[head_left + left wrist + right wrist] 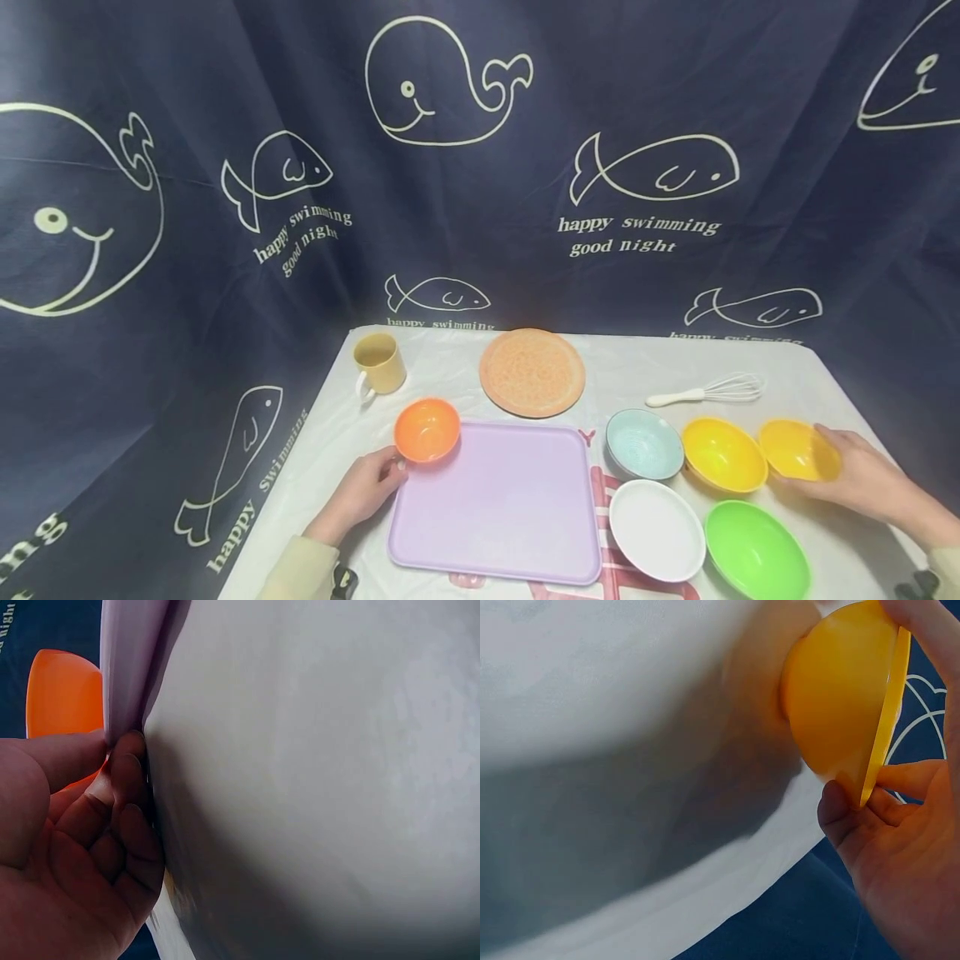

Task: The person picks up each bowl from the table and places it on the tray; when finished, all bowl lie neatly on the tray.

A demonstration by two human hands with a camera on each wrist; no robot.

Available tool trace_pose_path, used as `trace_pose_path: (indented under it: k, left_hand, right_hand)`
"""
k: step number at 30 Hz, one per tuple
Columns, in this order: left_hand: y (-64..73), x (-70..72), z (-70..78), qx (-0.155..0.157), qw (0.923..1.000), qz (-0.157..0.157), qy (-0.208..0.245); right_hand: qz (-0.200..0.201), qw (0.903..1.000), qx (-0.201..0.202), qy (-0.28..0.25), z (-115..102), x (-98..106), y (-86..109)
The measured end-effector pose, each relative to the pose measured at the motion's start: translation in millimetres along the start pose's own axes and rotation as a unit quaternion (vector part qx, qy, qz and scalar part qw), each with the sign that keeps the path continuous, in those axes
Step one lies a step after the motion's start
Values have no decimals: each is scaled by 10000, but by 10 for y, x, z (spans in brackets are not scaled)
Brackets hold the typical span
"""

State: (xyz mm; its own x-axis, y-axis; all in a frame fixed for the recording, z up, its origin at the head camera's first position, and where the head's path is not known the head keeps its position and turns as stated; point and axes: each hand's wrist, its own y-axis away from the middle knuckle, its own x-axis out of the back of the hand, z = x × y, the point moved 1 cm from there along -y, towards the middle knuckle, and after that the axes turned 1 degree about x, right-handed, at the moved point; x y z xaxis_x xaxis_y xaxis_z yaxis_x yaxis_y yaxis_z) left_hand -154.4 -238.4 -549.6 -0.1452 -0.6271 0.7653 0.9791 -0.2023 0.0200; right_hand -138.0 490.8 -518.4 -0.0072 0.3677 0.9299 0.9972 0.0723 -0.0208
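Note:
My left hand (363,486) is at the left side of a lilac tray (510,508). In the left wrist view the thumb and curled fingers (129,780) pinch the tray's edge. A small orange bowl (427,432) sits at the tray's back left corner, just beyond that hand. On the far right, my right hand (866,473) grips a small yellow-orange bowl (798,450) by its rim. The right wrist view shows this bowl (840,697) from the side, close over the white tablecloth, thumb and fingers on opposite parts of its rim.
Left of the gripped bowl are a larger yellow bowl (724,454) and a light blue bowl (645,444). A white bowl (657,530) and a green bowl (757,550) stand nearer. Toward the back are a mug (381,364), a round orange-brown mat (532,372) and a whisk (705,392).

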Motion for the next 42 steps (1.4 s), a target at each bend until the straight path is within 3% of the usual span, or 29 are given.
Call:
trace_pose_path:
  k: [5,10,19,28,42]
  left_hand:
    - [-2,-10,-15,34,10000,-20,-15]
    - [-5,-13,-11,74,9999,-39,-67]
    - [9,2,7,83,10000,-25,38]
    - [6,-3,1,67,10000,-22,19]
    - [2,1,-9,-8,10000,1,58]
  right_hand:
    - [59,9999,76,30,-27,8,12]
    - [404,9989,225,45,-35,39,44]
    - [681,9969,378,133,-173,270,63]
    - [824,9953,493,87,-738,444,13]
    - [558,9939,954,32,-1731,379,-146]
